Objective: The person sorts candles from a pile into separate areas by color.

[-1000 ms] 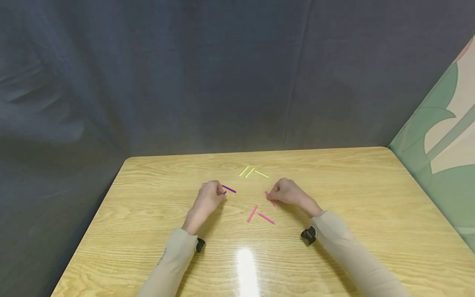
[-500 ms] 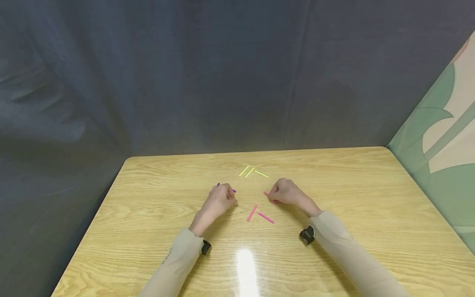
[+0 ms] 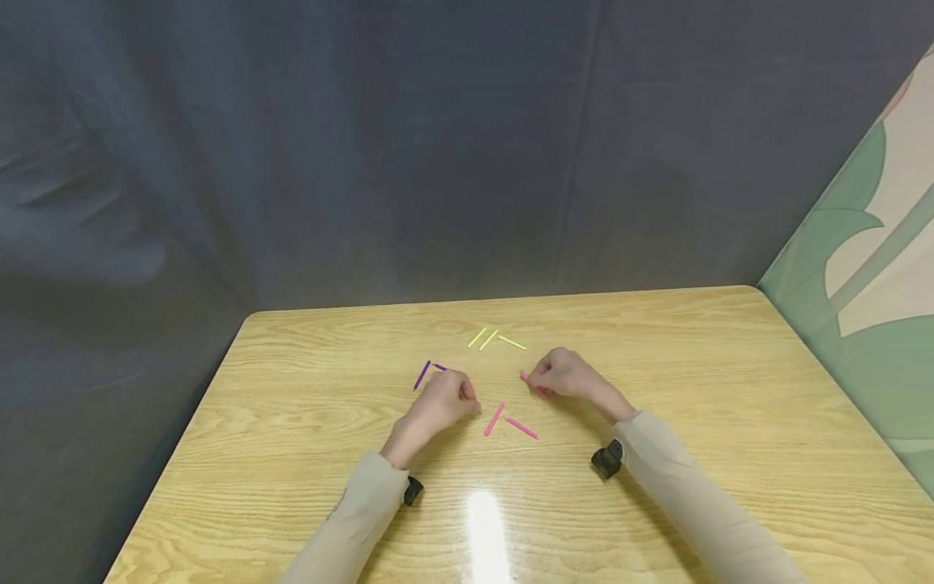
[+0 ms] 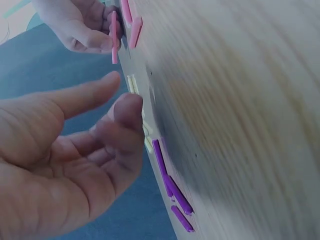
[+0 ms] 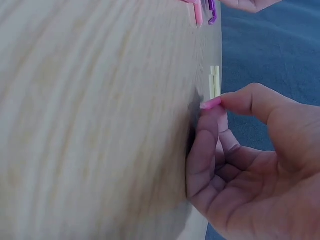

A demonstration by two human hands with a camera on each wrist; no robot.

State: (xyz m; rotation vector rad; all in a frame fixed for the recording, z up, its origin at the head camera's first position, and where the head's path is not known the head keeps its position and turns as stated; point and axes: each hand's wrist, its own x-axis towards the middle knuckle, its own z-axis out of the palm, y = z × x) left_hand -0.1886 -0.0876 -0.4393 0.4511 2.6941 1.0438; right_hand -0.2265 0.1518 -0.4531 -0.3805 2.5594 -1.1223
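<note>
In the right wrist view, thumb and forefinger of my right hand (image 3: pixel 572 375) pinch a short pink stick (image 5: pixel 212 103) close over the table. My left hand (image 3: pixel 443 400) holds nothing; its thumb and forefinger stand apart in the left wrist view, the other fingers loosely bent. Just right of its fingertips, one pink stick (image 3: pixel 494 419) lies slanted on the table, and another pink stick (image 3: pixel 521 428) lies angled beside it. Behind the left hand are purple sticks (image 3: pixel 422 375), partly hidden by it in the head view; three purple sticks (image 4: pixel 159 162) show in the left wrist view.
Three yellow sticks (image 3: pixel 512 342) lie farther back on the wooden table (image 3: pixel 255 454), two side by side and one angled. A dark cloth (image 3: pixel 438 162) hangs behind the table's far edge, and a patterned panel (image 3: pixel 876 324) stands at the right.
My left hand has moved right and nearer, away from the purple sticks toward the pink ones, uncovering a slanted purple stick. The right hand stays almost in place with its pink stick.
</note>
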